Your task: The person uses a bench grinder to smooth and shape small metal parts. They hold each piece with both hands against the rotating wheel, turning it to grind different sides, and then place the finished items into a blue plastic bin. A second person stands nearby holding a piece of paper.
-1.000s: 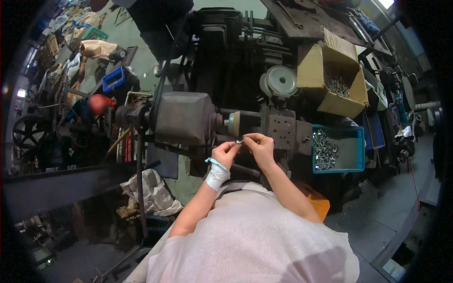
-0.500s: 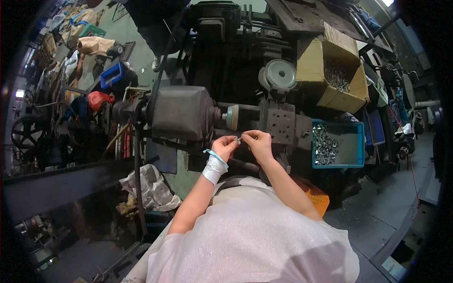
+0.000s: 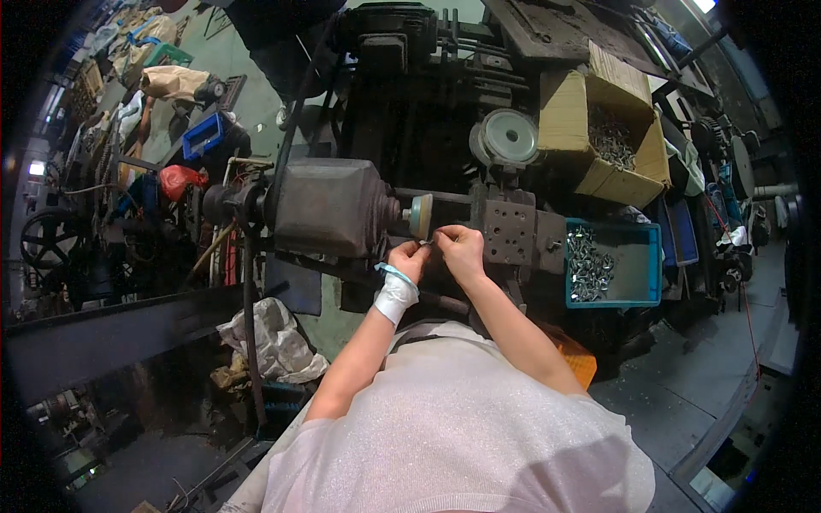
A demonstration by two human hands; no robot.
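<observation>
My left hand point(image 3: 408, 260), with a white wrap and a pale blue band at its wrist, pinches a small metal part point(image 3: 425, 243). My right hand point(image 3: 463, 251) pinches the same part from the other side, its fingers closed. The fingers hide most of the part, so its exact kind cannot be told. Just above the fingertips is a round wheel point(image 3: 421, 216) with a pale rim on the machine's spindle. Whether the part touches the wheel is hard to see. To the left of the wheel sits the dark machine housing point(image 3: 329, 208).
A blue tray point(image 3: 634, 299) of shiny metal pieces stands to the right. Behind it an open cardboard box point(image 3: 564, 111) holds many small metal parts. A drilled metal block point(image 3: 510, 231) and a round disc point(image 3: 510, 135) are right of the wheel. An orange crate point(image 3: 575, 359) sits low right.
Both hands have moved slightly up toward the wheel, the left also a little to the right. They still hold the small metal part between them.
</observation>
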